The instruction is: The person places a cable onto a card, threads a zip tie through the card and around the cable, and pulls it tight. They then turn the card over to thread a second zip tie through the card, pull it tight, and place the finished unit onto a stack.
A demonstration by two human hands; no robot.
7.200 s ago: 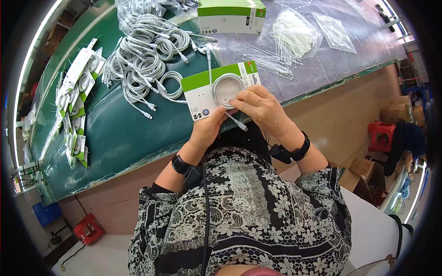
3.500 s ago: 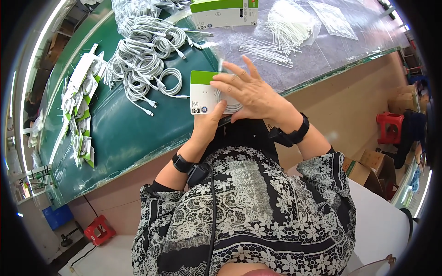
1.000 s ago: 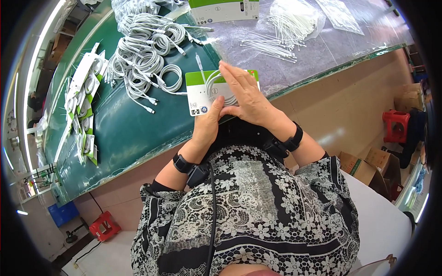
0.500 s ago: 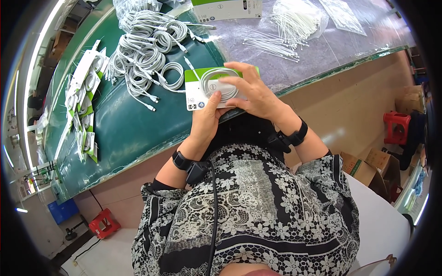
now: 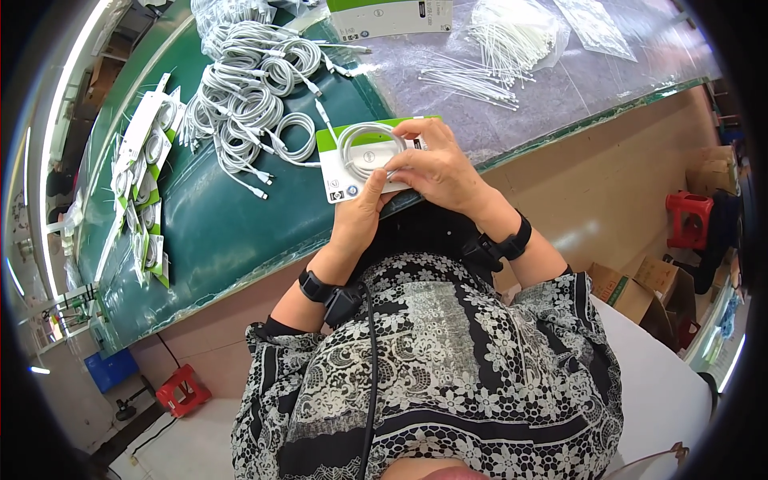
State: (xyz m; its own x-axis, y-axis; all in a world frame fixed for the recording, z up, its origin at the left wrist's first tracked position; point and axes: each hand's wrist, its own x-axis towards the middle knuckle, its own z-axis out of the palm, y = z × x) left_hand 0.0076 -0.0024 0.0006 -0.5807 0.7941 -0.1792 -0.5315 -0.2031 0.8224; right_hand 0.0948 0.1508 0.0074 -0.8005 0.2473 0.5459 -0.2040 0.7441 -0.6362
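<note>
A green and white backing card (image 5: pixel 337 175) lies flat in front of me at the table's near edge, with a coiled white cable (image 5: pixel 345 148) on its face. My left hand (image 5: pixel 362 210) grips the card's lower edge, its thumb on top against the coil and its other fingers hidden underneath. My right hand (image 5: pixel 442 166) closes on the right side of the coil, thumb and fingers round the loops. One cable end sticks up past the card's top left corner.
A heap of coiled white cables (image 5: pixel 248 96) sits beyond the card. Carded cables (image 5: pixel 144 180) overlap at the left. White cable ties (image 5: pixel 468 78) and a plastic bag of ties (image 5: pixel 512 32) lie at the back right, near more cards (image 5: pixel 390 18).
My right hand's fingers, spread over the coil before, have closed in on its right side. The card and coil have shifted slightly left and tilted a little.
</note>
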